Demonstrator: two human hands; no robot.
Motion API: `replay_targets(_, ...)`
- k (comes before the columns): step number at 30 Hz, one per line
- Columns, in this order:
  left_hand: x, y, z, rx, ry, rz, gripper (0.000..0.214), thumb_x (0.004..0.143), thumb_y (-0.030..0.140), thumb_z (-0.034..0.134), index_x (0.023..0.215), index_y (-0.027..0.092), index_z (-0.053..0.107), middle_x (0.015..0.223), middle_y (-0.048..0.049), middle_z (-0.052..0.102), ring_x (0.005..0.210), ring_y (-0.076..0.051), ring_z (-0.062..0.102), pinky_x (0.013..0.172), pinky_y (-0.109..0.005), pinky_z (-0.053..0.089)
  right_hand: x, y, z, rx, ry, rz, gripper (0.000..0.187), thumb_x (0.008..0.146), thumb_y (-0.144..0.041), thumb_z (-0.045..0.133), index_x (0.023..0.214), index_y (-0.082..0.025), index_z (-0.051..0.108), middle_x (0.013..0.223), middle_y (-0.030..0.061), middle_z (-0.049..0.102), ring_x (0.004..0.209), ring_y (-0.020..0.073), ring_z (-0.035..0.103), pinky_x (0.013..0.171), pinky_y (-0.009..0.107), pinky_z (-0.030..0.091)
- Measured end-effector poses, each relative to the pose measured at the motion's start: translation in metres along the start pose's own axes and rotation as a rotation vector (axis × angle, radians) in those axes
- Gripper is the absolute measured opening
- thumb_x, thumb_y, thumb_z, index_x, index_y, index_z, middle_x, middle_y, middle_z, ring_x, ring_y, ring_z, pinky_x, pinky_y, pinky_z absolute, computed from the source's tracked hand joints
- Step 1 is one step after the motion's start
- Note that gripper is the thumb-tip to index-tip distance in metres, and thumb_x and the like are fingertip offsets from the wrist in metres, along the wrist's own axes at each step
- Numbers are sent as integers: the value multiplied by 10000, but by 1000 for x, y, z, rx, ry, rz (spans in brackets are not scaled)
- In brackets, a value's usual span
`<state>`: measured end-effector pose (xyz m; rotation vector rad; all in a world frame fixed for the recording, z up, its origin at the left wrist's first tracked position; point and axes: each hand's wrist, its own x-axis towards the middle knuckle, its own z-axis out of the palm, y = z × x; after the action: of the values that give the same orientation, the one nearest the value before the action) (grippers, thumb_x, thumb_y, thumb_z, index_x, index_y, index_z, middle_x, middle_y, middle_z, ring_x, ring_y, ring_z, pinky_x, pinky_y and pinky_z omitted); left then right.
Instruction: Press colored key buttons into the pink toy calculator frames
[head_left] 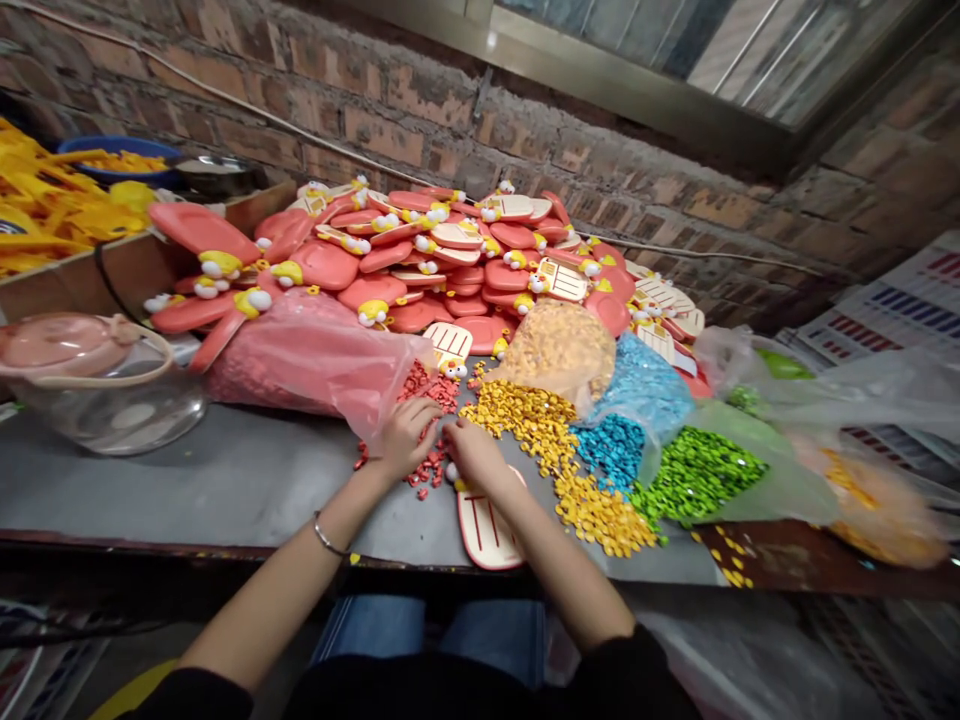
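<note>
My left hand [409,437] is closed, its fingers curled together over a scatter of small red pieces [427,472]. Close beside it, my right hand [474,452] is closed too, fingertips bent toward the left hand's. Anything pinched in either hand is too small or hidden to make out. Under my right wrist lies a cream paddle-shaped toy [480,525] with a red rim and dark red lines, its upper part partly covered by that hand. A pink plastic bag [315,355] opens toward the red pieces. Small gold pieces [525,415] spread just right of my right hand.
Red toys with yellow, big-eyed heads [450,250] are heaped against the brick wall [300,80]. Rightward lie blue pieces [611,450], green pieces [697,475] and yellow pieces [604,515], with plastic bags. A clear teapot [112,400] stands left on the grey table [247,490].
</note>
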<state>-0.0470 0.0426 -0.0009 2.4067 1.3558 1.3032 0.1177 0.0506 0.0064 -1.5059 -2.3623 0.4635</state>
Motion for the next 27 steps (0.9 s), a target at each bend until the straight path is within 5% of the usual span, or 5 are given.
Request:
replay_targets(6, -2, 6, -1, -22, -83, 34, 212, 899, 178, 415, 983, 187, 610, 1068, -78, 669, 1024, -228, 596, 862, -380, 413, 8, 8, -6, 135, 86, -69, 166, 826, -76, 518, 880, -168, 645, 872, 27, 587, 791, 154, 539, 756, 265, 445)
replay_targets(14, -9, 39, -3, -150, -473, 277, 235, 832, 357, 616, 1020, 216, 595, 1112, -54, 647, 1031, -234, 568, 887, -362, 363, -62, 58, -36, 574, 390, 86, 147, 875, -273, 516, 966, -209, 612, 980, 65, 612, 895, 194, 603, 765, 316, 515)
replay_targets(19, -14, 46, 1, -154, -674, 325, 549, 726, 587, 691, 1122, 227, 569, 1241, -94, 586, 1120, -308, 496, 941, -433, 295, -74, 78, -36, 461, 424, 120, 102, 849, -278, 559, 843, -209, 634, 894, 54, 613, 872, 201, 592, 751, 328, 508)
replay_targets(27, -16, 44, 5, -93, -725, 316, 696, 719, 706, 613, 1220, 230, 530, 1346, -114, 522, 1219, -344, 437, 1018, -503, 215, -86, 72, -31, 377, 463, 31, 107, 869, -188, 552, 859, -219, 653, 937, 63, 612, 877, 192, 605, 742, 319, 520)
